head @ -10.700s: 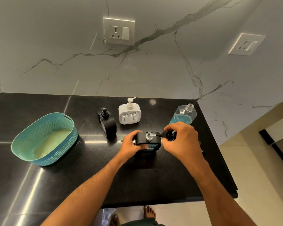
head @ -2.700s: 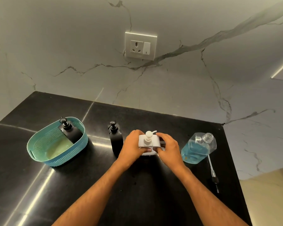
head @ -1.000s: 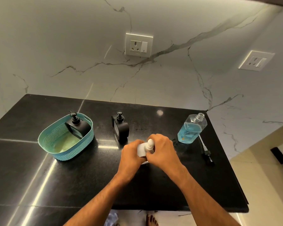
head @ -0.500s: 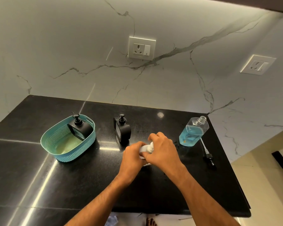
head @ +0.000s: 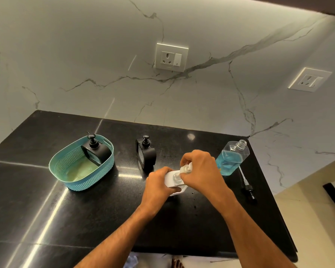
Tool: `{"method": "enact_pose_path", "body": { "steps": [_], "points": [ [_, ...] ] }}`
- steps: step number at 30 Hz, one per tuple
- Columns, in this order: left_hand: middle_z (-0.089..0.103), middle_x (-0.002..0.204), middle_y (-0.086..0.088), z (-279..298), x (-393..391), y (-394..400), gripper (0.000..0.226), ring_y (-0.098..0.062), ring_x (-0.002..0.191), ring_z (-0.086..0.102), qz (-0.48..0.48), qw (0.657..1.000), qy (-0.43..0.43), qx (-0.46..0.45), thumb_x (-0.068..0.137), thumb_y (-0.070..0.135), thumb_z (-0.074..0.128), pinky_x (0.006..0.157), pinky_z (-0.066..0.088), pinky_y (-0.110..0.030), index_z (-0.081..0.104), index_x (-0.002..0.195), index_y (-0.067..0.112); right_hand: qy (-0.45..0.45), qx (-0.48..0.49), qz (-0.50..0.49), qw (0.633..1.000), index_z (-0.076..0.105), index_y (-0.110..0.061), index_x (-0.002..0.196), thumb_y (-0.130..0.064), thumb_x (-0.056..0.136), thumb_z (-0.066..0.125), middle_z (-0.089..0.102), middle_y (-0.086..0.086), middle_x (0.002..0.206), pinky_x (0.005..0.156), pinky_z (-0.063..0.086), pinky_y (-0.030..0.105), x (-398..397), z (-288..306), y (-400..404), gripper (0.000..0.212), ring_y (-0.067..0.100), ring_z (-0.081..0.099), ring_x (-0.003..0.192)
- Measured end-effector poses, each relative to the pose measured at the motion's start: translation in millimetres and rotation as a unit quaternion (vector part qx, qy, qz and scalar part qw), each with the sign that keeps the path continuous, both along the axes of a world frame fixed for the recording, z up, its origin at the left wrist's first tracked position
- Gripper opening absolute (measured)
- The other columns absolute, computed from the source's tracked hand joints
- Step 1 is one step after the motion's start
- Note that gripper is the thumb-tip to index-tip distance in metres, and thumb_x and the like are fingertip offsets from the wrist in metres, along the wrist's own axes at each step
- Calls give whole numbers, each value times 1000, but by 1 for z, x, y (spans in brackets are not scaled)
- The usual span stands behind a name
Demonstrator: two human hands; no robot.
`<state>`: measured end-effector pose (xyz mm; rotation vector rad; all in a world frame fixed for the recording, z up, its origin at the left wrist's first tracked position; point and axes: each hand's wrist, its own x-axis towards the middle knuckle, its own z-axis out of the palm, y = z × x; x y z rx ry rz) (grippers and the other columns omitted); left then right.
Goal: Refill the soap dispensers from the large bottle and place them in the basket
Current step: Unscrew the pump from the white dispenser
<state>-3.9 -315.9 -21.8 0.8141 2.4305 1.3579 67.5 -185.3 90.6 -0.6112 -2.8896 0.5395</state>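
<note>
A white soap dispenser (head: 172, 180) stands on the black counter near the front middle. My left hand (head: 159, 187) grips its body from the left. My right hand (head: 200, 171) is closed on its white pump head (head: 185, 168), which sits lifted and tilted off the clear neck. One black dispenser (head: 97, 151) leans inside the teal basket (head: 74, 182) at the left. A second black dispenser (head: 146, 153) stands upright between basket and hands. The large clear bottle (head: 230, 159), uncapped and part full of blue soap, stands at the right.
The big bottle's black pump with its white tube (head: 247, 185) lies on the counter to the right of the bottle, close to the counter's right edge (head: 275, 200). A marble wall with two sockets rises behind. Floor drops away at the right.
My right hand has lifted the white pump head off the dispenser's neck, so the open clear neck now shows. Earlier a black dispenser went into the basket.
</note>
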Motion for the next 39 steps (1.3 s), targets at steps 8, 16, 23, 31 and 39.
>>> {"method": "enact_pose_path", "body": {
  "steps": [8,16,23,31,39],
  "points": [
    [69,99,17,-2,-6,2,50,5,92,64,28,1000,-4,7,66,29,97,72,49,-9,68,106,27,27,4,-28,999,72,-25,99,-33,75,88,73,-6,99,77,47,16,13,22,14,29,7,63,83],
    [69,101,17,-10,-6,5,50,5,93,64,61,998,3,0,67,31,97,73,51,-11,64,105,31,49,-22,-35,998,74,-26,103,-32,74,89,71,-9,93,72,50,12,31,20,23,32,5,63,77],
    [65,102,15,-13,3,7,47,-1,93,63,111,994,18,-5,73,36,93,70,60,-23,56,102,30,87,-38,-65,993,74,-22,87,-25,73,89,66,-8,84,65,53,16,40,-7,32,21,6,62,73],
    [64,102,8,-21,19,15,49,-14,93,65,166,986,10,-22,80,44,86,74,59,-38,49,106,25,71,-38,-159,984,54,-21,71,-25,69,84,52,-8,76,57,30,11,54,-120,35,30,8,50,65],
    [63,107,9,-26,21,19,51,-14,101,66,149,989,-4,-16,82,41,86,76,62,-38,46,110,26,84,-64,-183,977,51,-24,79,-23,71,85,52,-9,80,66,43,21,64,-169,33,35,9,53,71]
  ]
}}
